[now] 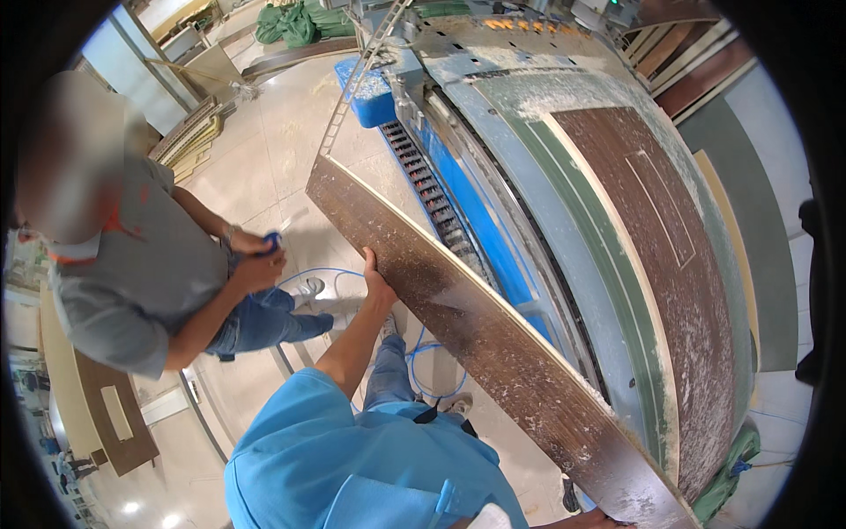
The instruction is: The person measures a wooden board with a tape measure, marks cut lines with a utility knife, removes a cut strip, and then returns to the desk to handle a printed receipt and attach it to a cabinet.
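Observation:
A long dark-brown wood-grain board (493,348), dusted with pale sawdust, slants across in front of me from upper left to lower right. My left hand (377,280) grips its near edge towards the far left end, some of the fingers hidden by the board. At the lower right end my right hand (592,520) holds the same edge, mostly cut off by the picture's rim. The board is tilted and its pale upper edge runs alongside the machine bed. On that bed lies a wide brown panel (639,256) with a narrow rectangular outline cut in it.
The cutting machine's bed (564,238) fills the right side, with a blue rail (467,212) and cable chain (423,181). A co-worker in a grey shirt (145,264) stands at left, holding something blue. A blue hose (432,348) loops across the floor near my feet.

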Demonstrator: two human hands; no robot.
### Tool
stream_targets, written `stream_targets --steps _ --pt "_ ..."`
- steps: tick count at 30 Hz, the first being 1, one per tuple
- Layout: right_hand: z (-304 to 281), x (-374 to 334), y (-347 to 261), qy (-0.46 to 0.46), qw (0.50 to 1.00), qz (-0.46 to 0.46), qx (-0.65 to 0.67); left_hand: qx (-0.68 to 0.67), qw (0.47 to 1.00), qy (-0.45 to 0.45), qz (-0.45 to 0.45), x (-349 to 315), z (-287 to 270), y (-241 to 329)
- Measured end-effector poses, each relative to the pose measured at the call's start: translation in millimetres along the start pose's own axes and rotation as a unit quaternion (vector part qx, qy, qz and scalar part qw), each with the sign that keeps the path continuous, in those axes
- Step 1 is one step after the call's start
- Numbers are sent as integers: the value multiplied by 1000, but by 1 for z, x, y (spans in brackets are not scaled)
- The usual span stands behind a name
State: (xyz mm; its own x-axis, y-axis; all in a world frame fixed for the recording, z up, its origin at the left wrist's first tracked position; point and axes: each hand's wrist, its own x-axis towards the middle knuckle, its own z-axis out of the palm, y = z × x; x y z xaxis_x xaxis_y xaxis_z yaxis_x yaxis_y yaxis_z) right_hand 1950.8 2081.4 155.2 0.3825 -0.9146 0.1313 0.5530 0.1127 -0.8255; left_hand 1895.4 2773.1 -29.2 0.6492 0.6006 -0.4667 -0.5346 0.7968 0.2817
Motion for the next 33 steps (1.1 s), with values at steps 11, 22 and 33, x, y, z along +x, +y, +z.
stream_targets --steps 11,22,33 --pt "182 -218 8 -70 996 36 53 -73 995 31 54 125 5 233" --pt "347 -387 70 -154 967 128 160 -77 994 41 -60 219 85 304" --pt "582 -589 101 -194 972 34 131 -54 991 119 -8 429 121 526"
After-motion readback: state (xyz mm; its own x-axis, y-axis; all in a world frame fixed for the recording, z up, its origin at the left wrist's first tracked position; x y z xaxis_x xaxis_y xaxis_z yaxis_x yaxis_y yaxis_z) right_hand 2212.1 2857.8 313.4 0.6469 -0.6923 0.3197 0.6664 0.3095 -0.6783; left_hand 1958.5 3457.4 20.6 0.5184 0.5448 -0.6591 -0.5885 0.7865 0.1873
